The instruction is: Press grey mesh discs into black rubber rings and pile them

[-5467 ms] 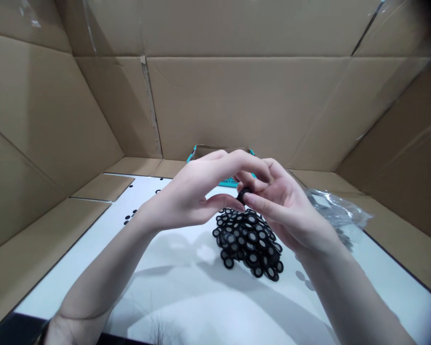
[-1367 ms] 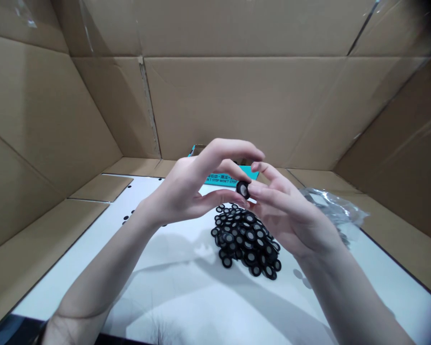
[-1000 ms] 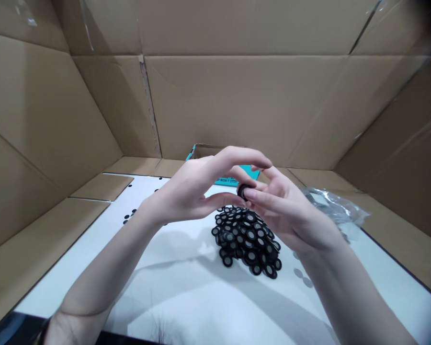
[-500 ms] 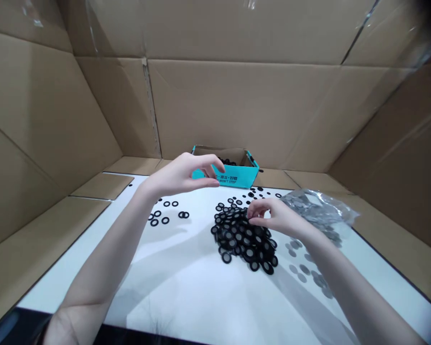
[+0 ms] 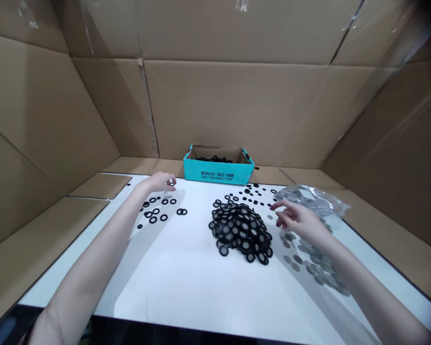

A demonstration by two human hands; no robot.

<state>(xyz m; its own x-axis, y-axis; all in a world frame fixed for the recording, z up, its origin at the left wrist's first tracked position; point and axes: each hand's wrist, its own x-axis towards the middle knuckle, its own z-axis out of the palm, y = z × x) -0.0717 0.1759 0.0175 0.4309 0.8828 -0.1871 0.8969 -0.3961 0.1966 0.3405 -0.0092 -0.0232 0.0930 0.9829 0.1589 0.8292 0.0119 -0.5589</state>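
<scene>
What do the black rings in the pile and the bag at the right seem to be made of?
The black rings look like rubber with a matt finish, since they show a dull surface without shine, though the pictures cannot confirm it. The crumpled bag looks like thin, clear plastic film: it is see-through, creased and glossy.

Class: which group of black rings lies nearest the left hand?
The small scattered group by the left hand, well apart from the big central heap.

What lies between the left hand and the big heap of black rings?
In the head view, a few loose black rings lie on the white board between the left hand and the heap.
</scene>
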